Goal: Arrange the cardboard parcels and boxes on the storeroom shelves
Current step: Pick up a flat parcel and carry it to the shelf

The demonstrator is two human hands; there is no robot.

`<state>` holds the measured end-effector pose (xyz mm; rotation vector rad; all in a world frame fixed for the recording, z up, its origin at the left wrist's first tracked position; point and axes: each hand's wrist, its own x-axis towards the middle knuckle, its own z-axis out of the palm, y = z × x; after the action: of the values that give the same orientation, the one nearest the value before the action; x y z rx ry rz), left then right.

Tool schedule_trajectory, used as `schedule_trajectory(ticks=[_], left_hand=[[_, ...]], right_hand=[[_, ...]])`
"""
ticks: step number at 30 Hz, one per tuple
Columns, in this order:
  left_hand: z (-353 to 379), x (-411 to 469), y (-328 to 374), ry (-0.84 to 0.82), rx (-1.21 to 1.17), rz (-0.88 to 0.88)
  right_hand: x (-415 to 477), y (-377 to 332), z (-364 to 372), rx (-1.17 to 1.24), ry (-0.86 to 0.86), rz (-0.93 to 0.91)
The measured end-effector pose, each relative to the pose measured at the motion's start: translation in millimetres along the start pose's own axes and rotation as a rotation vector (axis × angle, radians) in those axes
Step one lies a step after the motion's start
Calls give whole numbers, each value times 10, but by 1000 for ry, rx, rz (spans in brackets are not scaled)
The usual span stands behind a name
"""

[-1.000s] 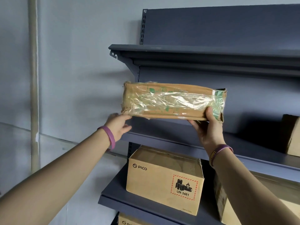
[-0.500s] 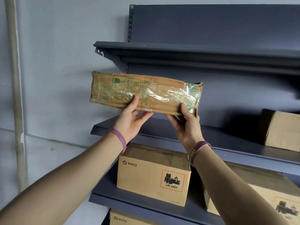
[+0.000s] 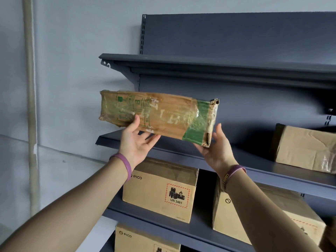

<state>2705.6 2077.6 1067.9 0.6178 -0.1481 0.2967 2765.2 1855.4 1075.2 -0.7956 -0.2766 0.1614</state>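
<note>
A long flat cardboard parcel [image 3: 169,113], wrapped in clear tape with green print, hangs tilted in the air in front of the grey middle shelf [image 3: 254,160], its right end lower. My left hand [image 3: 136,144] holds its lower edge left of centre, thumb on the front face and fingers spread underneath. My right hand [image 3: 216,150] cups the torn lower right corner, thumb up beside the end. The parcel's lower edge is just above the shelf's front lip.
A crumpled brown box [image 3: 305,146] sits on the middle shelf at the right. The top shelf [image 3: 200,60] is above. Below stand a PICO box [image 3: 158,191], a second carton [image 3: 254,215] and another PICO box [image 3: 141,240]. A pipe [image 3: 31,106] runs down the wall.
The parcel has turned so its broad printed face shows and its right end has dropped. My left hand moved from the left end to under the middle; my right hand shifted to the right corner.
</note>
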Motion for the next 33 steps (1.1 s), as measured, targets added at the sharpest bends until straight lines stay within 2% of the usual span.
schedule_trajectory(ticks=[4, 8, 14, 20, 24, 26, 29, 31, 33], left_hand=[[88, -163, -162, 41, 30, 13], [152, -320, -285, 77, 15, -5], [180, -393, -394, 36, 8, -74], [333, -386, -407, 44, 31, -11], [423, -518, -430, -41, -50, 22], [459, -607, -400, -121, -7, 13], [505, -656, -389, -173, 196, 1], [497, -641, -394, -135, 248, 55], [452, -632, -365, -98, 190, 105]], right_hand=[[-144, -135, -141, -46, 28, -44], [-290, -296, -324, 89, 59, -71], [-555, -495, -509, 57, -74, -49], [-592, -552, -423, -36, -63, -230], [-552, -479, -325, -52, 5, -324], [-555, -432, -257, -27, 32, -336], [-563, -367, -179, -1, 29, -330], [-621, -326, -139, -1, -24, -314], [-667, -302, -138, 4, -89, -284]])
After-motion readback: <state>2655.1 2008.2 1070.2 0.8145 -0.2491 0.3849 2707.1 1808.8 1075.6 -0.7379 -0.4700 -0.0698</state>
